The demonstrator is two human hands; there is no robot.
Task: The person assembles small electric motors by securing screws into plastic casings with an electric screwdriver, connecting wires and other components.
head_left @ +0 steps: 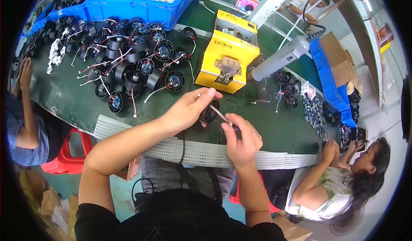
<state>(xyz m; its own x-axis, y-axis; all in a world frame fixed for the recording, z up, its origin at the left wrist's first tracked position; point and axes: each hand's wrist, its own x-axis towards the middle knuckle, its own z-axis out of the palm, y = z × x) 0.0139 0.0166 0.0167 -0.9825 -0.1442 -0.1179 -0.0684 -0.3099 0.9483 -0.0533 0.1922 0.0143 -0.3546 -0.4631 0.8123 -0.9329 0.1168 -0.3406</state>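
Observation:
My left hand (189, 108) grips a small round black fan housing (209, 113) in front of the yellow machine, fingers wrapped round its side. Thin red, white and black wires (219, 114) run from the housing toward my right hand (243, 143). The right thumb and fingers pinch these wires near their end; the tip between the fingers is too small to make out. Just beyond the hands stands the yellow machine (210, 65) with a metal mechanism on its front. To the left lies a heap of similar black housings (137, 43) with blue circuit boards and trailing wires.
A blue bin (171, 9) of white parts stands at the back left. A grey cylinder (281, 58) leans over the green table (167, 123). More housings (286, 86) and small boards (315, 114) lie right. Co-workers sit at both sides; a white perforated strip (206, 153) lines the near edge.

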